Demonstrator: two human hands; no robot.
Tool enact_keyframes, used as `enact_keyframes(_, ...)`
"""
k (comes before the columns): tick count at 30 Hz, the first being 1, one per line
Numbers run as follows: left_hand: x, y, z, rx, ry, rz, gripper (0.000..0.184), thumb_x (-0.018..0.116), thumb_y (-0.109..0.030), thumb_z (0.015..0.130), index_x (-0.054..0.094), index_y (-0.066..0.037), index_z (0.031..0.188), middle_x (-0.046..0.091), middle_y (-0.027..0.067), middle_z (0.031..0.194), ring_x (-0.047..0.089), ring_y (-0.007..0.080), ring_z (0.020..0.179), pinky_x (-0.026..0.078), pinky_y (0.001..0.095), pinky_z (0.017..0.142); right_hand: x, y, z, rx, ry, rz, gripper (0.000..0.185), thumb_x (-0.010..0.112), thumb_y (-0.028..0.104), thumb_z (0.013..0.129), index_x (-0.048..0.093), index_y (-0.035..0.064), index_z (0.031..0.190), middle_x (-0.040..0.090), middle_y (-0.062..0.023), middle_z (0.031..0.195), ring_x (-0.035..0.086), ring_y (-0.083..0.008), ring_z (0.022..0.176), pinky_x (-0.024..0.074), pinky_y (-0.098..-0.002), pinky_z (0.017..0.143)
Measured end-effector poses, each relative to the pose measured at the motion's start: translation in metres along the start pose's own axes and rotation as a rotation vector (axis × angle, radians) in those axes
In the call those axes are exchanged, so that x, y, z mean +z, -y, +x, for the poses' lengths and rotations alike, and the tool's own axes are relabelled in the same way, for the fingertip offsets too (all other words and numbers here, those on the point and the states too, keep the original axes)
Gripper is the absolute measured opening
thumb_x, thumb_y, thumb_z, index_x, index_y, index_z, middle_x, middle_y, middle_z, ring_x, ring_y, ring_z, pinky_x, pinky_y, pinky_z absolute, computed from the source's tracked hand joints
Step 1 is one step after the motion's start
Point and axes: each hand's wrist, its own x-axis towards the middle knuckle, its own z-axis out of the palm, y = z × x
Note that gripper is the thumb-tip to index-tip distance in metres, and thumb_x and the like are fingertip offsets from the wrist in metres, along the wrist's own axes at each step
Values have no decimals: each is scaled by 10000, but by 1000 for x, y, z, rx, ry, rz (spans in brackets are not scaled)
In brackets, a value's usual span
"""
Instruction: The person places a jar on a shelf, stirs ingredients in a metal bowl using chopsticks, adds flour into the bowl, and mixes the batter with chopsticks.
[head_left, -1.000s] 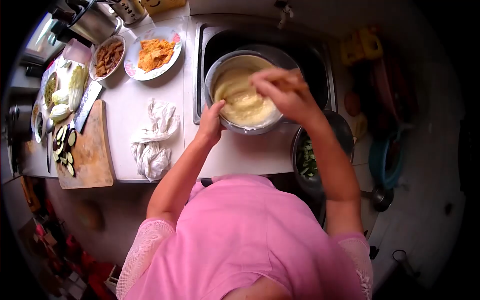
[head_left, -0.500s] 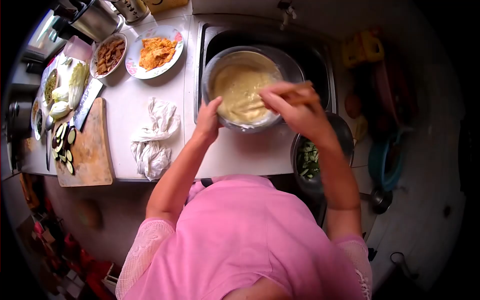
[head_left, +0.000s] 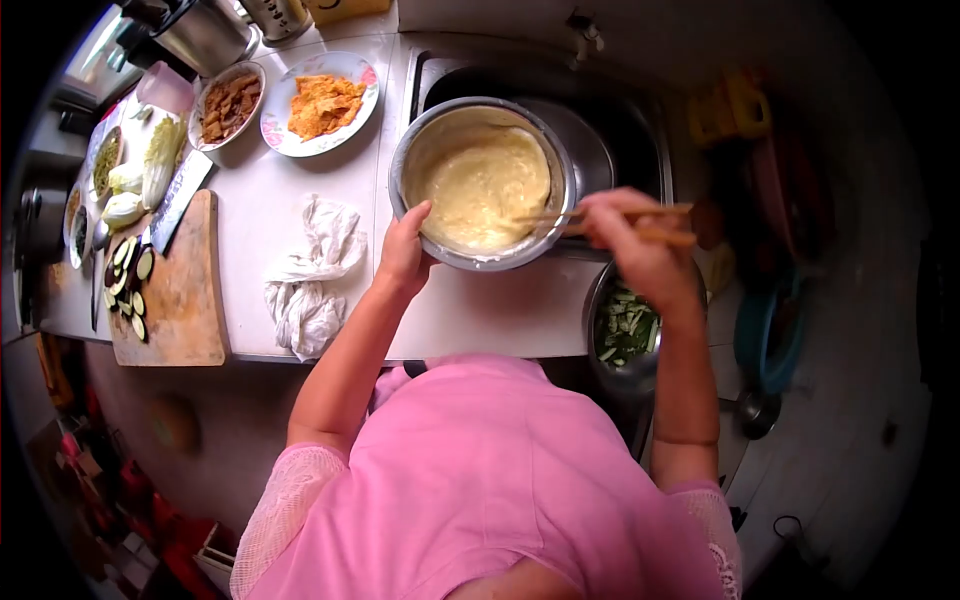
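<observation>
A metal bowl (head_left: 398,175) of pale yellow batter (head_left: 480,185) is tilted over the front left edge of the sink. My left hand (head_left: 405,255) grips its lower left rim, thumb on top. Wooden chopsticks (head_left: 665,225) are held in my right hand (head_left: 640,255), to the right of the bowl, and their tips are in the batter by its lower right wall. Below my right hand is a second metal bowl (head_left: 592,335) with chopped green pieces (head_left: 628,325).
The sink (head_left: 640,130) lies behind the bowl. Leftward are a white cloth (head_left: 315,280), a cutting board (head_left: 180,310) with eggplant slices (head_left: 138,290), a cleaver (head_left: 182,195), a plate of orange food (head_left: 325,105) and a dish of brown pieces (head_left: 230,105). A ladle (head_left: 757,412) is at right.
The batter bowl and my left hand have shifted slightly left. My right hand has moved right and down, bringing the chopsticks toward the bowl's lower right side.
</observation>
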Motion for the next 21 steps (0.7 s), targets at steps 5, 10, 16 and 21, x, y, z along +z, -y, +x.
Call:
enact_keyframes(5,12,12,-3,23,-36,65,391,462,-227,835,429,46,1113,543,147,1046,573,222,883,484,347,757,23,-13,40,-260,-21,25,119,526,94,807,612,15,829,587,-16,690,540,-59,637,419,-195,541)
enact_keyframes(10,0,-3,-8,65,-13,19,410,453,-207,842,400,75,1136,527,170,1069,544,254,957,442,345,843,14,-3,-4,-78,89,65,136,548,91,795,610,-11,861,615,-48,718,569,-99,660,450,-213,583)
enact_keyframes(16,4,-3,-19,71,4,20,429,468,-220,840,382,47,1164,511,155,1100,528,238,979,429,324,851,-7,-19,31,-138,-181,134,133,534,107,819,614,33,896,612,-36,755,590,-100,678,482,-201,552)
enact_keyframes(21,-2,5,-20,9,-50,67,418,439,-254,853,415,54,1135,514,159,1100,520,251,1001,416,351,868,20,-24,26,-79,-150,242,143,533,107,822,614,14,896,603,-48,736,576,-98,628,477,-200,568)
